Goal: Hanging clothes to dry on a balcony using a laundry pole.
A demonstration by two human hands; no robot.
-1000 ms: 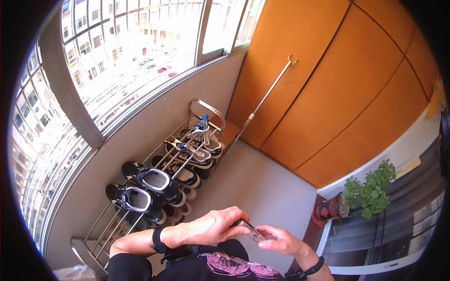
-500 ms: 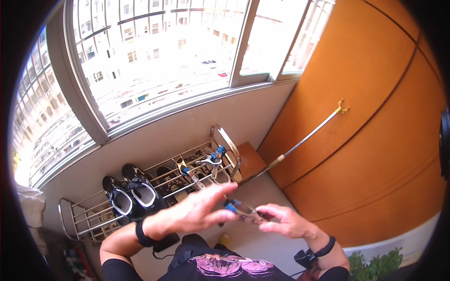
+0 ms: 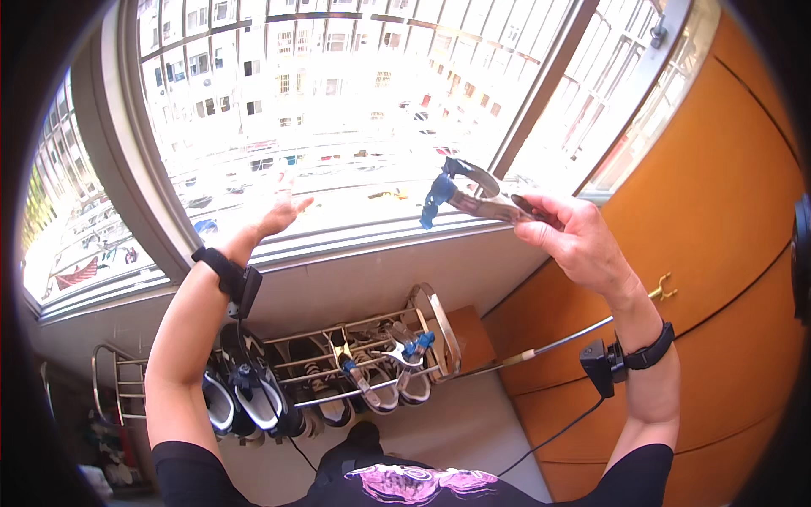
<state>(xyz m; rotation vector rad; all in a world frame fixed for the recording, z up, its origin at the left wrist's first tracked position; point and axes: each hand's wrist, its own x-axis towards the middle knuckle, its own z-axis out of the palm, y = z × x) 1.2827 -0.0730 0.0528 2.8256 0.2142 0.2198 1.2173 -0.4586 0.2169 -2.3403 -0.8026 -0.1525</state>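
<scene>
Clip (image 3: 483,206), blue-tipped with see-through brownish arms, is now up at window height, in front of the lower window frame (image 3: 372,237). Half a second ago it was low, between the two hands above the floor. Right hand (image 3: 579,245) has it: grip pinching the near end between thumb and fingers, blue end pointing left, away from the palm. Can't tell whether the clip touches the glass or hangs short of it. Clip's own jaws: unclear.

Left hand (image 3: 279,218) has parted from the clip and is well apart, up-left against the bright window (image 3: 338,101). Thumb out, fingers spread, glare eats the fingertips; nothing visible in it. Judgement: handling has gone from two-handed to right hand only, with the left freed.

View has swung up and left too, so more window shows. Below: shoe rack (image 3: 445,328), shoes (image 3: 262,407) on it, two more clips (image 3: 412,347) lying on its right part, as they were. Pole (image 3: 574,335) leans to the right, by the orange cabinet doors (image 3: 735,253). Black wrist straps (image 3: 650,348) on both arms, cables running down.
</scene>
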